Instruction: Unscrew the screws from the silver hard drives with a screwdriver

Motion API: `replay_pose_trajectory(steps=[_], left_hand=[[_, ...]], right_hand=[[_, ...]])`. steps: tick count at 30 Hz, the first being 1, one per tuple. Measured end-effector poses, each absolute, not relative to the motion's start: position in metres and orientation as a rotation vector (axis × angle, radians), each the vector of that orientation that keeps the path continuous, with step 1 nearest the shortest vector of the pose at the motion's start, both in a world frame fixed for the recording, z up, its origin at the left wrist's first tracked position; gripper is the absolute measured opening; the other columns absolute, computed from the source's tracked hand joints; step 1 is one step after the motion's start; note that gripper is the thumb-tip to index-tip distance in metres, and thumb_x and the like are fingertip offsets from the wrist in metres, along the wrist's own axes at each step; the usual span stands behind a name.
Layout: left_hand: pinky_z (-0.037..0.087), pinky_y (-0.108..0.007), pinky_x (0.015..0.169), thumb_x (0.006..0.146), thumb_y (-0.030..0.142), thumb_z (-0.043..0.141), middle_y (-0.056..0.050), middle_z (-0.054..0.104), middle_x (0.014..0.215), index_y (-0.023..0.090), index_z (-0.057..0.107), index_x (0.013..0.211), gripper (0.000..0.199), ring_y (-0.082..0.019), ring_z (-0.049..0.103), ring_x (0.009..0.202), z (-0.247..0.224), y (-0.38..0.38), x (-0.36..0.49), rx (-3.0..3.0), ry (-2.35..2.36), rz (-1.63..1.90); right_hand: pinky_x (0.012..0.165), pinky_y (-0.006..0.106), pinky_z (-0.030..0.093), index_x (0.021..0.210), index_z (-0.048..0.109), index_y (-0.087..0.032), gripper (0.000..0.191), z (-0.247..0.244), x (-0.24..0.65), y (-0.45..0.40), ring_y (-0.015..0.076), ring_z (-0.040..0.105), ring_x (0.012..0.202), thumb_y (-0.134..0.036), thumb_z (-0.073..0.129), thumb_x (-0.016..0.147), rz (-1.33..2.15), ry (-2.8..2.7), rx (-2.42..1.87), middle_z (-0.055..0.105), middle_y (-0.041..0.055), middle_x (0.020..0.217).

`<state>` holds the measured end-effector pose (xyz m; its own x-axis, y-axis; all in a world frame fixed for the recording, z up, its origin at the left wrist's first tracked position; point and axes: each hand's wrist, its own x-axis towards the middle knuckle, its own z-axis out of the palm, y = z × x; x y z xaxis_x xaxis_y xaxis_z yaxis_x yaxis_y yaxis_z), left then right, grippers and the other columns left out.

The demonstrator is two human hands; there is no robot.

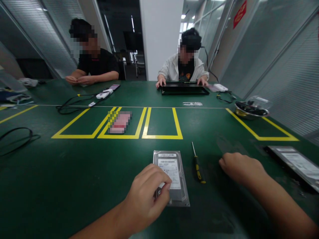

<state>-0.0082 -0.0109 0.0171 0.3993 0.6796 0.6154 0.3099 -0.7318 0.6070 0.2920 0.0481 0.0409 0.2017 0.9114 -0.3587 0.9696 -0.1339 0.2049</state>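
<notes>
A silver hard drive (176,172) with a white label lies flat on the green table. My left hand (149,196) is over its left side, thumb and forefinger pinched together; whatever may be between them is too small to make out. To the right of the drive rests a screwdriver (197,167) with a black and yellow handle, its tip pointing away from me. My right hand (240,167) is closed on the table farther right, fingers curled under and hidden. Just beyond it lies a clear, thin sheet or bag (230,144), hard to make out.
Another hard drive (296,162) sits at the right on a dark base. A metal bowl (251,111) holds dark items. Yellow tape (161,136) marks rectangles, one with a phone (121,122). Across the table, two people sit, one holding a black frame (185,89). Cables (72,104) lie left.
</notes>
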Motion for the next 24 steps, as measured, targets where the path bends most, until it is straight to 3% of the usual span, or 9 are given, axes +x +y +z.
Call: replay_pose_trajectory(steps=[7, 11, 16, 21, 24], left_hand=[[0.044, -0.028, 0.065, 0.087, 0.011, 0.056, -0.002, 0.063, 0.077, 0.017, 0.064, 0.083, 0.011, -0.015, 0.058, 0.072, 0.03, -0.007, -0.008, 2.081, 1.065, 1.259], [0.048, -0.028, 0.066, 0.087, 0.019, 0.061, -0.002, 0.066, 0.079, 0.017, 0.066, 0.084, 0.006, -0.016, 0.062, 0.075, 0.041, 0.002, -0.006, 1.737, 1.152, 1.204], [0.047, -0.022, 0.057, 0.086, 0.028, 0.066, -0.001, 0.065, 0.075, 0.014, 0.064, 0.089, 0.015, -0.013, 0.06, 0.066, 0.049, 0.016, 0.006, 1.221, 1.091, 1.183], [0.044, -0.019, 0.054, 0.085, 0.027, 0.067, 0.001, 0.06, 0.071, 0.014, 0.063, 0.09, 0.015, -0.009, 0.055, 0.061, 0.043, 0.026, 0.022, 0.999, 1.072, 1.244], [0.043, -0.02, 0.054, 0.084, 0.026, 0.066, 0.001, 0.06, 0.07, 0.014, 0.062, 0.088, 0.013, -0.01, 0.055, 0.06, 0.037, 0.031, 0.026, 1.097, 1.089, 1.219]], right_hand=[[0.07, 0.044, 0.05, 0.095, 0.07, -0.015, 0.04, 0.039, 0.293, 0.048, 0.0364, 0.07, 0.095, -0.028, 0.032, 0.094, -0.194, 1.749, 2.114, 0.071, 0.019, 0.103], [0.069, 0.044, 0.049, 0.101, 0.067, -0.015, 0.038, 0.037, 0.292, 0.047, 0.0364, 0.07, 0.093, -0.028, 0.032, 0.094, -0.15, 1.745, 2.146, 0.071, 0.0186, 0.101], [0.064, 0.043, 0.046, 0.099, 0.063, -0.015, 0.033, 0.039, 0.289, 0.043, 0.0375, 0.069, 0.09, -0.028, 0.032, 0.095, -0.086, 1.777, 2.178, 0.07, 0.0178, 0.099], [0.061, 0.036, 0.042, 0.1, 0.052, -0.019, 0.028, 0.047, 0.264, 0.03, 0.0298, 0.067, 0.089, -0.033, 0.027, 0.1, -0.015, 1.995, 2.17, 0.065, 0.0103, 0.099], [0.063, 0.033, 0.041, 0.099, 0.047, -0.021, 0.022, 0.046, 0.241, 0.017, 0.0228, 0.065, 0.083, -0.034, 0.03, 0.101, -0.188, 2.267, 2.073, 0.063, 0.0056, 0.095]])
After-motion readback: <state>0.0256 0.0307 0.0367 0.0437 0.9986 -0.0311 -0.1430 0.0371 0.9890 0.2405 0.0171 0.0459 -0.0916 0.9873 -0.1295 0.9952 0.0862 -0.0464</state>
